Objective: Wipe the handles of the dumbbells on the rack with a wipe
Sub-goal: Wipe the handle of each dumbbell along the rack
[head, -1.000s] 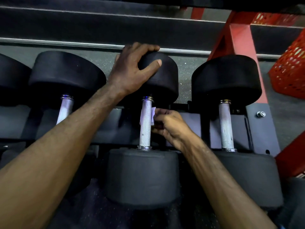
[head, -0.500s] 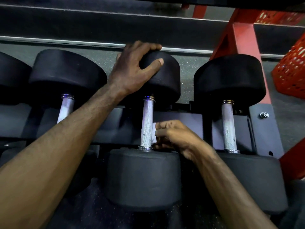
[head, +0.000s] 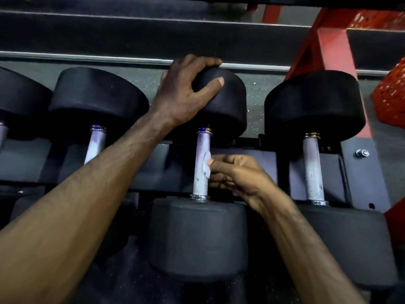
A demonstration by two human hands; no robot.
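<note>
Wipe on the middle handle, which runs near to far.

My left hand (head: 186,93) grips the far head (head: 228,102); my right hand (head: 236,178) pinches the wipe (head: 206,164) against the handle (head: 201,165) mid-length, bare knurl above and below. Neighbouring dumbbell (head: 313,170) near right.

Crate: an orange perforated crate (head: 392,95) is seen at the right edge, cut off by the frame.
Floor: a grey speckled floor (head: 149,79) is shown behind the row.
Bolt: a silver bolt (head: 362,153) is fixed beside the crate's side.
</note>
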